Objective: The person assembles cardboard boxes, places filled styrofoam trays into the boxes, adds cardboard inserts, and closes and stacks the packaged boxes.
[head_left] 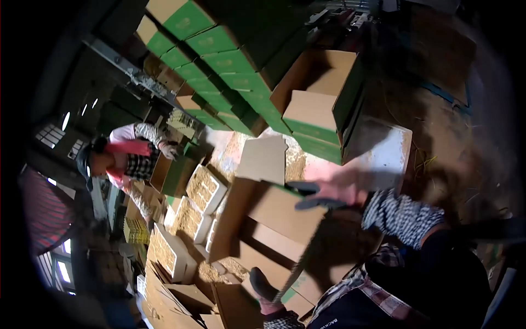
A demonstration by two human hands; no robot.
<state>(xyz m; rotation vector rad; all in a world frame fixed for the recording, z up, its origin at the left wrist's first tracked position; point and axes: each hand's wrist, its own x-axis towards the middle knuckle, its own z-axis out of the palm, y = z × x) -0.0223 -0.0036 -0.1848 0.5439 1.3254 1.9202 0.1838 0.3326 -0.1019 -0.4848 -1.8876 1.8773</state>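
Cardboard box (286, 213): gripped at two edges — by right hand (341, 194) and left hand (267, 295)
White trays (218, 198): seen just beyond

Brown floor (397, 109) spread over the upper right of the frame, a thin yellow cord (427, 163) lying at mid right. Bright light struck a pale tabletop (386, 145) right of centre. A metal beam (123, 67) slanted across the upper left. A paned window (50, 135) glowed at left, and reddish striped fabric (46, 214) hung lower, amid deep shadow.
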